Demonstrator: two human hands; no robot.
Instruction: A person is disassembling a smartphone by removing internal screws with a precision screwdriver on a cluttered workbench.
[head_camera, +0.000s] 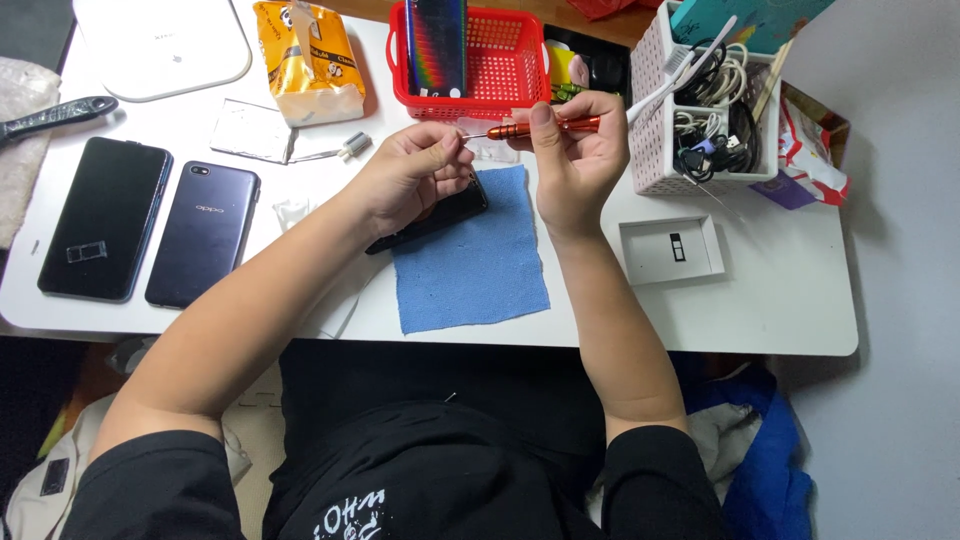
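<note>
Above the blue cloth (470, 255) on the white worktop (780, 300), the right hand (577, 160) pinches a thin, stiff orange screwdriver (545, 127) by its handle, a light tool best gripped there, while the left hand (415, 170) closes its fingertips on the fine, likely fragile tip.

A makeshift phone-repair corner at home: a white counter (780, 300) carries two dark smartphones (150, 225), a blue cleaning cloth (470, 270), a red plastic basket (500, 60), a cable-filled white basket (665, 150) and a tissue pack (310, 60), with clothes heaped on the floor below.
</note>
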